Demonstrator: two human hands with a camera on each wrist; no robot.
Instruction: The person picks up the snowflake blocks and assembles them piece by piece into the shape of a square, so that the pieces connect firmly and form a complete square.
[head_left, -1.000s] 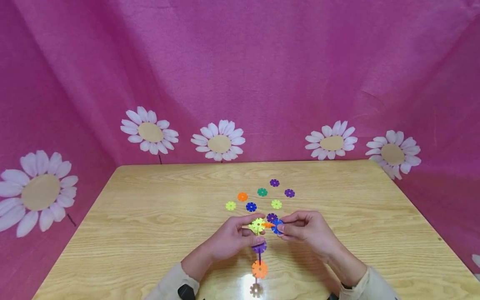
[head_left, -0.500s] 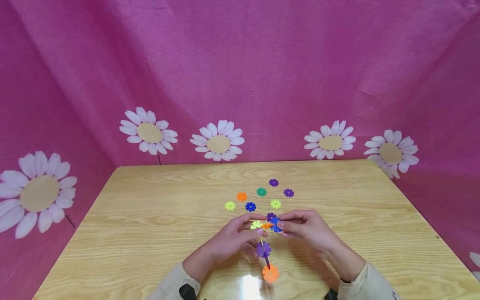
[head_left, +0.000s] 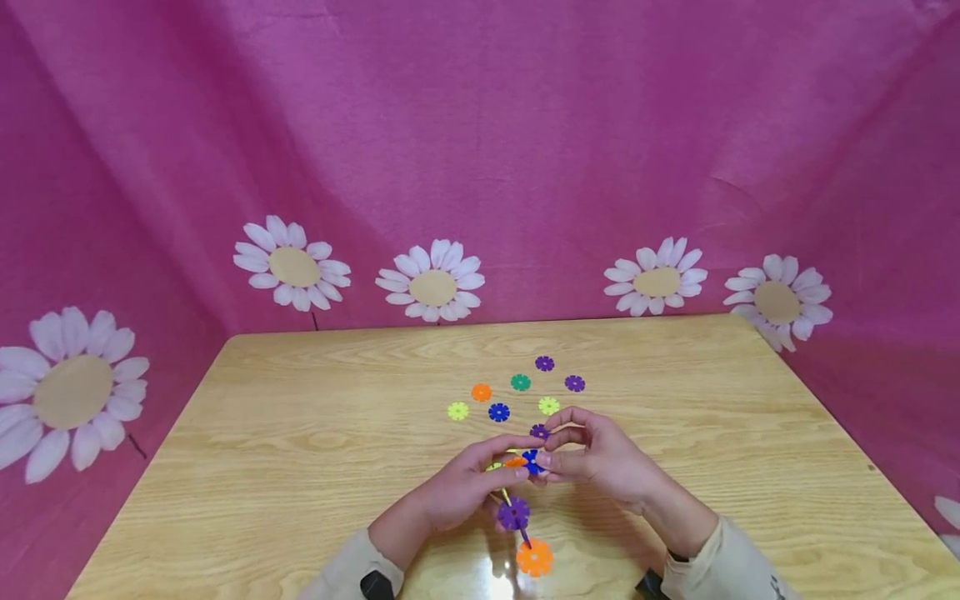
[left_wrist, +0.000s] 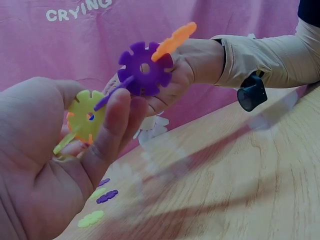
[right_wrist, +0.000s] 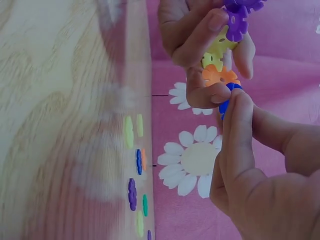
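Note:
Notched plastic snowflake discs are linked into a chain. My left hand (head_left: 468, 490) holds its yellow discs (left_wrist: 82, 112) between thumb and fingers. From there the chain hangs toward me through a purple disc (head_left: 513, 514) to an orange disc (head_left: 535, 557) at the lower end. On the other side, a second orange disc (right_wrist: 217, 75) meets a blue disc (right_wrist: 230, 94). My right hand (head_left: 611, 462) pinches that blue disc by its edge. Fingers partly cover the yellow discs and the blue one, so how deep the slots sit cannot be told.
Several loose discs lie on the wooden table (head_left: 315, 433) beyond my hands, among them a green disc (head_left: 521, 382), an orange disc (head_left: 481, 392) and a dark blue disc (head_left: 498, 412). A pink cloth (head_left: 480, 167) with printed daisies hangs behind the table.
My right hand and the blue disc have shifted left, toward my left hand. The chain's lower end has swung right and come closer to me. The loose discs stay put.

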